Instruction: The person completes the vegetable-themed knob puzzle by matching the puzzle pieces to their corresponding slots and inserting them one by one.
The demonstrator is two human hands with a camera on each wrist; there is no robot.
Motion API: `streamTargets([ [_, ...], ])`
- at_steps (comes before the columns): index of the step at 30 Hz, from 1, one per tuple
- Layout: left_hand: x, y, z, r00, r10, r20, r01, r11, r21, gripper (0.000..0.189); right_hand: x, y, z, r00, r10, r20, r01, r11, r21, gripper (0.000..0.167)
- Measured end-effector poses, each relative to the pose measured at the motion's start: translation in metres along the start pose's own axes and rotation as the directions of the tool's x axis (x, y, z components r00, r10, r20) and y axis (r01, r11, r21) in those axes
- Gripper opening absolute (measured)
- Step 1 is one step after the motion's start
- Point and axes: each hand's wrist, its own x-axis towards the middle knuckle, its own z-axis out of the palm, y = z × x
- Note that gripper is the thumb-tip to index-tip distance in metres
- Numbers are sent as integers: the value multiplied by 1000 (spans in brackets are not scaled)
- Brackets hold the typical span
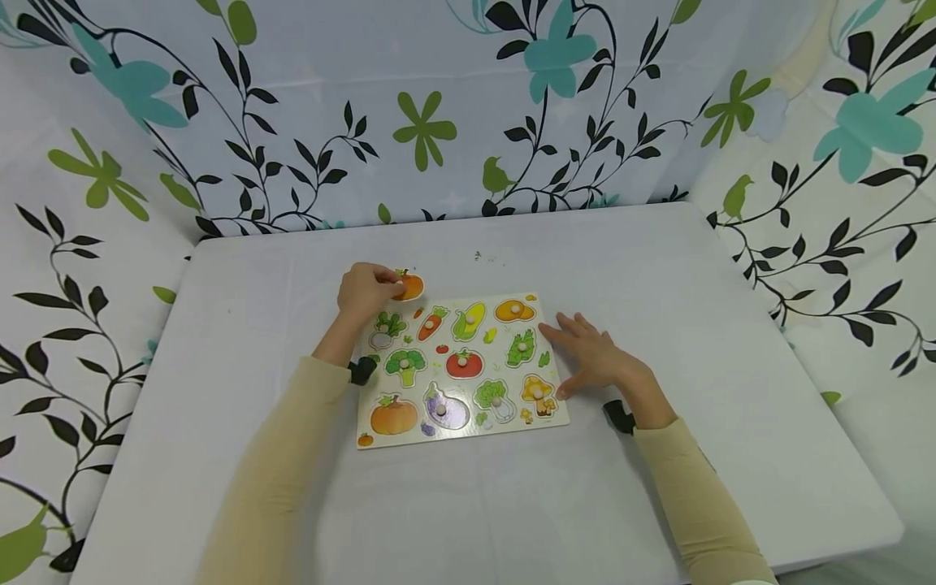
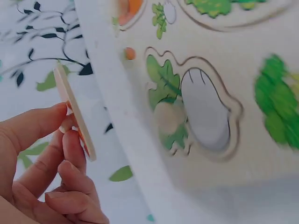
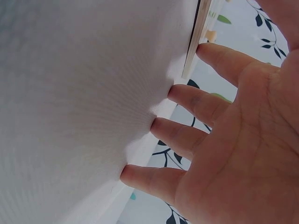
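Note:
My left hand (image 1: 366,291) pinches a pumpkin puzzle piece (image 1: 412,286) above the far left corner of a wooden vegetable puzzle board (image 1: 499,366). In the left wrist view, thumb and fingers hold the piece (image 2: 83,128) by its small round knob (image 2: 67,123), with its thin edge facing the camera. At the board's near left, a printed pumpkin (image 1: 393,417) shows in a recess with no knob on it. My right hand (image 1: 594,356) is spread at the board's right edge. One finger touches that edge and the other fingertips (image 3: 160,125) press on the white cloth.
Other knobbed pieces sit in the board, among them a tomato (image 1: 464,365), an eggplant (image 1: 446,409) and a broccoli (image 1: 405,366). A white cloth covers the table (image 1: 453,512). Leaf-patterned curtains (image 1: 322,89) hang behind and beside it.

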Motion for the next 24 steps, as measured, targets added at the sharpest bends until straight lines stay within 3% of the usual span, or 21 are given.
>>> streamTargets([
  [7, -57, -9, -23, 995, 28, 98, -37, 995, 92, 21, 1, 3, 3, 1000, -5, -3, 5, 1000, 0, 112],
  [10, -84, -18, -23, 985, 44, 166, -64, 991, 115, 17, 1, 3, 4, 1000, -4, -3, 4, 1000, -5, 112],
  [14, -115, -30, -16, 972, 1, 236, -34, 990, 138, 14, 1, 3, 3, 1000, -3, 0, 3, 1000, -6, 112],
  [19, -138, -38, -4, 964, -15, 266, -29, 987, 161, 12, 1, 2, 2, 1000, -6, -2, 6, 1000, -13, 112],
  [24, -148, -44, 5, 963, -1, 269, -46, 985, 166, 10, 1, 3, 1, 1000, -10, -2, 10, 1000, -12, 112],
])
